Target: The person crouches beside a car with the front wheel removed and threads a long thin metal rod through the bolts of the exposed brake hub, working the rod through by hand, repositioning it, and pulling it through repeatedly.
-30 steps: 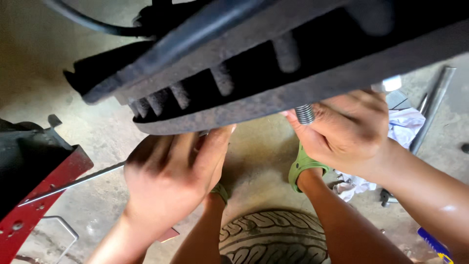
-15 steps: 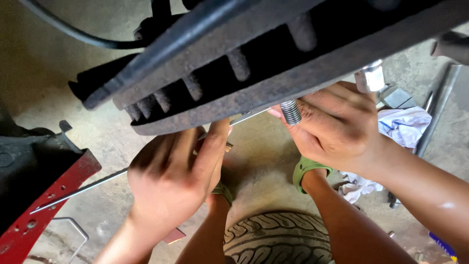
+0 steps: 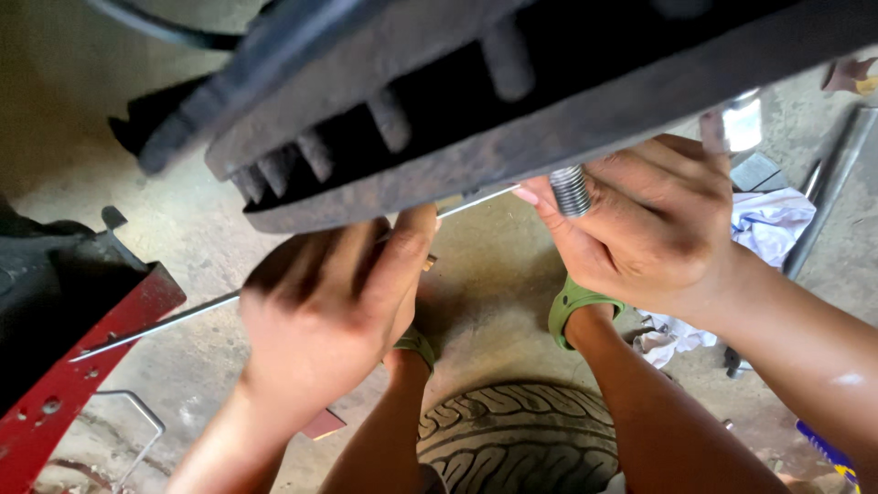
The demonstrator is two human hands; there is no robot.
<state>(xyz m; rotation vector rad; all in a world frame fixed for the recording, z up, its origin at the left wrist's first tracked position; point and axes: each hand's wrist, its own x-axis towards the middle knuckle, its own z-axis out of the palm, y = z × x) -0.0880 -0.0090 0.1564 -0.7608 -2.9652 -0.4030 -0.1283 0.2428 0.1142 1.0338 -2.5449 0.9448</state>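
**Inspector A:** Left side, nine o'clock?

**Inspector B:** Red jack frame [image 3: 55, 393] on the floor. Thin metal rod [image 3: 165, 322] runs from it toward one o'clock. Left hand [image 3: 320, 320] lies over the rod, fingers against the rusty brake disc [image 3: 567, 128]; its grip cannot be told.

**Inspector A:** Right, three o'clock?

**Inspector B:** Right hand [image 3: 640, 229], grip pinching the threaded stud [image 3: 571, 189] under the disc edge. Tyre [image 3: 521, 439] at six o'clock.

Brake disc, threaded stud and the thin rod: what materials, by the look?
Brake disc: probably cast iron, bare; dull brown rust on its rim and vanes. Threaded stud: steel, grey, with bright glints on the threads, held in the right hand. Thin rod: bright metal, likely steel, smooth and shiny, passing under the left hand.
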